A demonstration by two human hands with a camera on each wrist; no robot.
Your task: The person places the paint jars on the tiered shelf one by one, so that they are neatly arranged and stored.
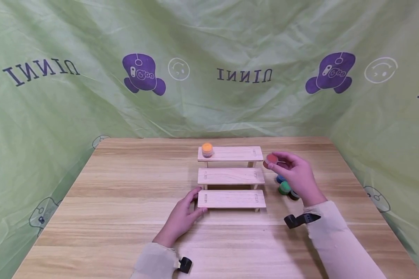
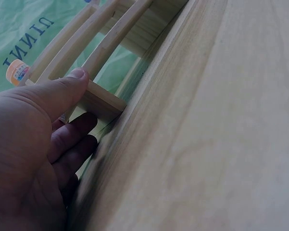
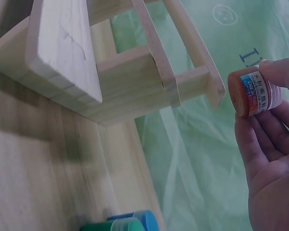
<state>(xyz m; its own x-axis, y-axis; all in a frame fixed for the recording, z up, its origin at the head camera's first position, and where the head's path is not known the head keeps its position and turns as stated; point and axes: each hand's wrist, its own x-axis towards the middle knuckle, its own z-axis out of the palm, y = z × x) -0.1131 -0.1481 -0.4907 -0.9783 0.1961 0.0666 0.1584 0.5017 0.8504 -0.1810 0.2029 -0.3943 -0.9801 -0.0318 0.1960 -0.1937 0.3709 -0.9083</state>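
Observation:
A three-tier wooden stand (image 1: 231, 176) is on the table, with an orange-lidded jar (image 1: 207, 150) at the left end of its top tier. The left hand (image 1: 182, 217) grips the left end of the lowest tier; in the left wrist view its thumb lies on the wood (image 2: 102, 98) and the other fingers are below. Held up beside the stand's top right end is a red-brown jar (image 1: 270, 160), pinched between the thumb and fingers of the right hand (image 1: 298, 176). The right wrist view shows the label of that jar (image 3: 254, 92), clear of the stand.
Beneath the right hand, a blue jar (image 1: 280, 178), a green jar (image 1: 284, 188) and a dark jar (image 1: 294, 195) stand close together, right of the stand. Green printed cloth (image 1: 202, 108) hangs behind and beside the wooden table (image 1: 125, 201).

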